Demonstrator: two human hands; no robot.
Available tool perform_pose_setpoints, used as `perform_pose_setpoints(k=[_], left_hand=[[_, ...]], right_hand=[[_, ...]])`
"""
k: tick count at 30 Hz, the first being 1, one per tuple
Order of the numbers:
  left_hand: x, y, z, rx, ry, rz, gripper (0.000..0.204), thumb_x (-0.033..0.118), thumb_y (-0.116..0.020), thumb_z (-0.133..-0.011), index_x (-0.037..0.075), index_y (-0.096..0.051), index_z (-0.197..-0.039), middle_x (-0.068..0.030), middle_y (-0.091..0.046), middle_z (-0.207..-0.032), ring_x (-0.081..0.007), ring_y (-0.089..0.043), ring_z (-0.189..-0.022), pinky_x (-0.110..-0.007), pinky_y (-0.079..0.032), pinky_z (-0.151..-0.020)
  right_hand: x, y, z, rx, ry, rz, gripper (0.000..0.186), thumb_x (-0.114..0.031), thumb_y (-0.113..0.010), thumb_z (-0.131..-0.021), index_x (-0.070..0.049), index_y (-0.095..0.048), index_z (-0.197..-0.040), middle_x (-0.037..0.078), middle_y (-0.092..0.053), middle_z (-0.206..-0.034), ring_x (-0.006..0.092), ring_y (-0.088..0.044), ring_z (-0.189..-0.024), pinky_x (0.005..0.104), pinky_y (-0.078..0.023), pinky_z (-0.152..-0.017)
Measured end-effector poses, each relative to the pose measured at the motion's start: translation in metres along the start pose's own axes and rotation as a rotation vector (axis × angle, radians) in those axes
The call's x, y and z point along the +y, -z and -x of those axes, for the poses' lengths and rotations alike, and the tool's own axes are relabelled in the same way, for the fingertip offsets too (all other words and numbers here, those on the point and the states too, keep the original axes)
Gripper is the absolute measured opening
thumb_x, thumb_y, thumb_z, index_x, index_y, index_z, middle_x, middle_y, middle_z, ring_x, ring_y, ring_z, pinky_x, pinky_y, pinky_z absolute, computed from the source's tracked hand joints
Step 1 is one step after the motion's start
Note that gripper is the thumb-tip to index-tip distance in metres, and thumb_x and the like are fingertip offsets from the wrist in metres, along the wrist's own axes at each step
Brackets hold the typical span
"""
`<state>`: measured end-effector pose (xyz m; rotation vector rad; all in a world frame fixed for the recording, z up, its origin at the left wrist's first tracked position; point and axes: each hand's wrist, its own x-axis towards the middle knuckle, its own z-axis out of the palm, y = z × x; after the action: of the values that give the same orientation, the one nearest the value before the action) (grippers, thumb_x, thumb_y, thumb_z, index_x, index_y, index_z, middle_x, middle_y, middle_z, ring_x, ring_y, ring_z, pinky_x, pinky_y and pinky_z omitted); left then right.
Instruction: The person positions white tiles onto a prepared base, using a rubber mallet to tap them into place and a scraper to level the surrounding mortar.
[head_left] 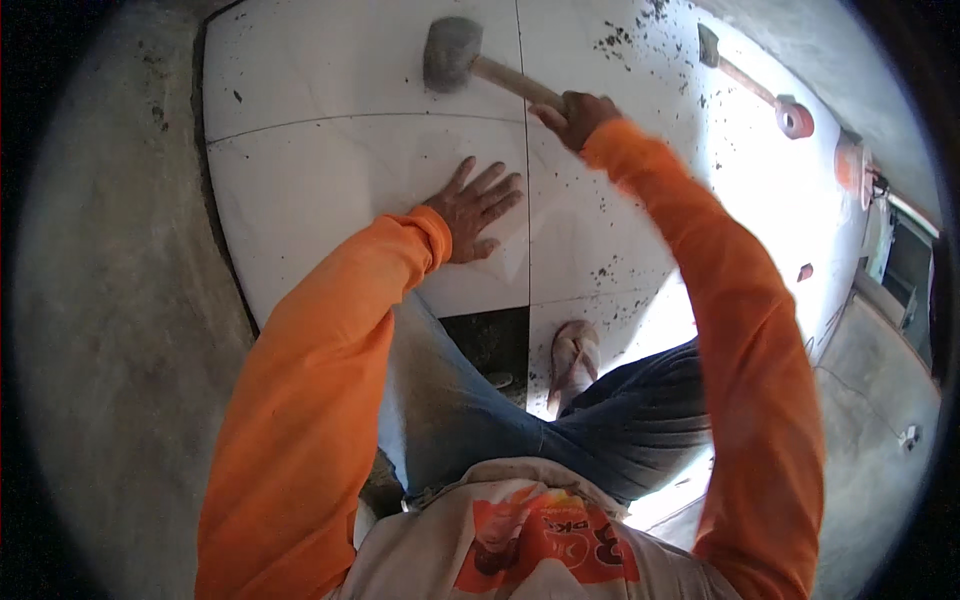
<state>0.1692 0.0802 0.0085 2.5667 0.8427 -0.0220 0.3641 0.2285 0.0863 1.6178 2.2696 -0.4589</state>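
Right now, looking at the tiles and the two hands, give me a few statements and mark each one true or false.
1. The right hand grips a mallet by its wooden handle. True.
2. The left hand is clenched into a fist. False: it lies flat, fingers spread, on a white tile.
3. The mallet head is over the white tiles. True.
4. Both sleeves are blue. False: the sleeves are orange.
5. The tiles on the right are spotless. False: dark specks are scattered there.
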Motion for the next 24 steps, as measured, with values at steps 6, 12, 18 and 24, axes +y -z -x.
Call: perform_pose_setpoints(k=[6, 12, 18, 24], left_hand=[[0.036, -0.001, -0.02, -0.126, 0.133, -0.097, 0.075, 0.055, -0.034, -0.088, 0.01, -0.019, -0.146, -0.0063, -0.012, -0.153, -0.0282, -0.006, -0.141, -0.056, -0.002, -0.111], [0.046, -0.017, -0.016, 0.029, 0.125, -0.047, 0.076, 0.054, -0.039, -0.087, 0.006, -0.024, -0.144, -0.0095, -0.016, -0.152, -0.0278, -0.009, -0.141, -0.052, -0.005, -0.112], [0.048, -0.014, -0.022, 0.019, 0.138, -0.067, 0.075, 0.055, -0.033, -0.088, 0.008, -0.021, -0.145, -0.009, -0.012, -0.153, -0.0271, -0.005, -0.141, -0.052, -0.001, -0.112], [0.05, -0.013, -0.011, 0.047, 0.308, -0.02, 0.077, 0.056, -0.035, -0.086, 0.008, -0.024, -0.144, -0.01, -0.014, -0.153, -0.0273, -0.007, -0.141, -0.057, -0.004, -0.11]], right_hand=[[-0.045, 0.026, 0.022, 0.191, -0.175, -0.493, 0.063, -0.06, -0.043, -0.088, 0.0, -0.06, -0.098, 0.02, -0.065, -0.08, 0.0379, -0.063, -0.082, 0.0446, -0.051, -0.073], [-0.052, 0.049, 0.024, 0.383, 0.328, -0.303, 0.065, -0.062, -0.046, -0.086, 0.001, -0.06, -0.084, 0.022, -0.063, -0.075, 0.0403, -0.063, -0.074, 0.0443, -0.049, -0.072], [-0.056, 0.065, 0.012, 0.235, -0.007, -0.428, 0.062, -0.059, -0.045, -0.088, 0.001, -0.06, -0.081, 0.021, -0.06, -0.067, 0.0366, -0.062, -0.069, 0.0443, -0.048, -0.067], [-0.052, 0.043, 0.004, 0.114, 0.008, -0.215, 0.062, -0.057, -0.045, -0.088, 0.002, -0.06, -0.084, 0.027, -0.06, -0.073, 0.0411, -0.062, -0.075, 0.0435, -0.048, -0.069]])
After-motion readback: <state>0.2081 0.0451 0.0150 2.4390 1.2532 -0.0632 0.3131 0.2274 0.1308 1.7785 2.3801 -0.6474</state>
